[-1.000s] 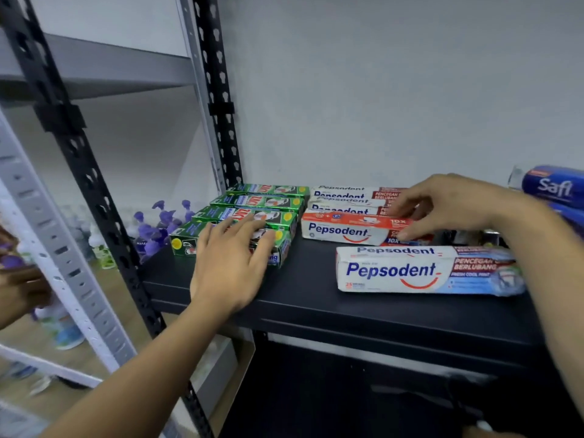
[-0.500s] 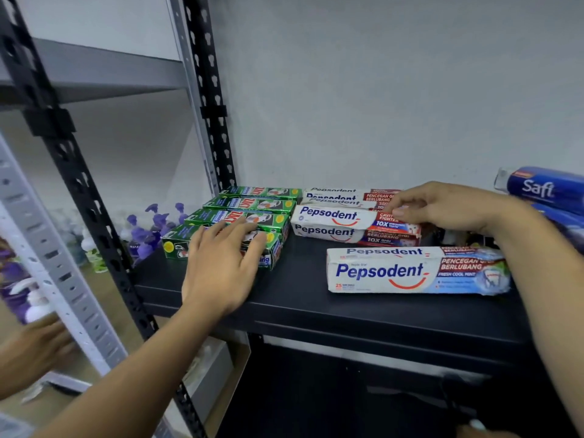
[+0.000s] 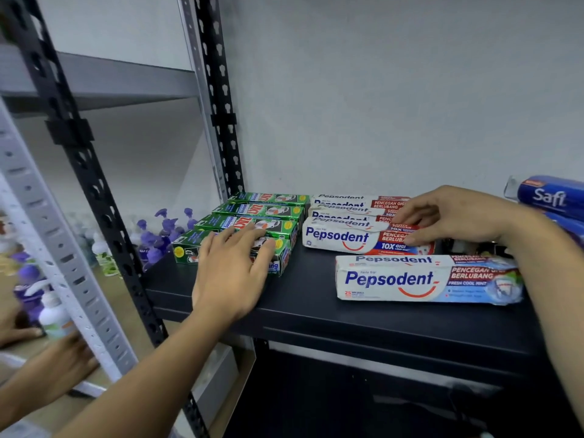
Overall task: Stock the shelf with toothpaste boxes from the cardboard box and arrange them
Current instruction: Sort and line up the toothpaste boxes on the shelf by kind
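Fingers (image 3: 245,240) of my left hand (image 3: 230,276) lie straight and a little spread, flat on the top of the nearest green cardboard toothpaste box (image 3: 189,248), and they hold nothing. I judge that they press it down so that it keeps square with the other green boxes (image 3: 268,210) lined up behind it while the second hand works. My right hand (image 3: 455,216) has its fingers curled over the right end of the white and red Pepsodent carton (image 3: 341,238), with the thumb against the front face, so it grips this carton. The carton lies in front of a group of similar white cartons (image 3: 347,203), just beside the green boxes. I think the grip at the end serves to push it straight against its neighbours. One longer white and blue Pepsodent carton (image 3: 410,279) lies alone, nearer the front edge of the black metal shelf (image 3: 316,317) and apart from the group. Probably it waits for its place. A blue Saft pack (image 3: 550,197) sits at the far right. I cannot see the cardboard box from which the stock comes
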Action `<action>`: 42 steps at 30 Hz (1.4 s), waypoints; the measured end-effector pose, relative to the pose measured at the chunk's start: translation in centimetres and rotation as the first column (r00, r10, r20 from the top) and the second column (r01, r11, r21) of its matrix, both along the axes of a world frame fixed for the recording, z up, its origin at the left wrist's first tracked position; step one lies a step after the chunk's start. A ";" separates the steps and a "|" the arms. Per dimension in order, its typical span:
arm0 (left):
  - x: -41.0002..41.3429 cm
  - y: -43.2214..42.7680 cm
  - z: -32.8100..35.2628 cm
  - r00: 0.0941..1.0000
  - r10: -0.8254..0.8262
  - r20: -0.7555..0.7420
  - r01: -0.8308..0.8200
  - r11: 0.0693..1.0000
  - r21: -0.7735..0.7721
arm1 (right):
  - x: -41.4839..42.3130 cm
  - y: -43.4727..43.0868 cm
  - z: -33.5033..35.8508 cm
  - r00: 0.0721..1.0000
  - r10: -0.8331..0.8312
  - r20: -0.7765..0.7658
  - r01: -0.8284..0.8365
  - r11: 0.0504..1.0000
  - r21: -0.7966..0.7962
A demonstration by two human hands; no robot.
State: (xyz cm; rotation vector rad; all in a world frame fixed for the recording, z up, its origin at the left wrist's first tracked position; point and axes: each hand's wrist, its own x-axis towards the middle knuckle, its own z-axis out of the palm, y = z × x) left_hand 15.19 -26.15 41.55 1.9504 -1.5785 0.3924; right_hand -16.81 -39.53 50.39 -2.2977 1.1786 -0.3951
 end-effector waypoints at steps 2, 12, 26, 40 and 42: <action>0.0 0.0 0.0 1.000 -0.001 0.001 0.001 1.000 0.001 | 0.0 0.0 0.0 1.000 0.004 0.005 -0.004 1.000 0.005; -0.2 0.1 0.1 1.000 -0.002 -0.004 0.002 1.000 -0.001 | 0.2 -0.1 -0.3 0.999 -0.022 0.035 0.022 1.000 0.019; -0.2 0.1 0.1 1.000 -0.004 -0.006 0.004 1.000 -0.009 | -0.4 -0.3 -0.2 0.990 -0.039 0.134 0.044 0.999 -0.030; -0.2 0.1 0.2 1.000 -0.005 0.003 0.005 1.000 -0.021 | -1.1 -1.8 -1.0 0.972 -0.230 0.052 0.236 0.934 -0.269; -0.1 0.1 0.2 1.000 -0.003 0.005 0.003 1.000 -0.018 | -0.9 -2.0 -1.2 0.969 -0.240 0.051 0.244 0.925 -0.292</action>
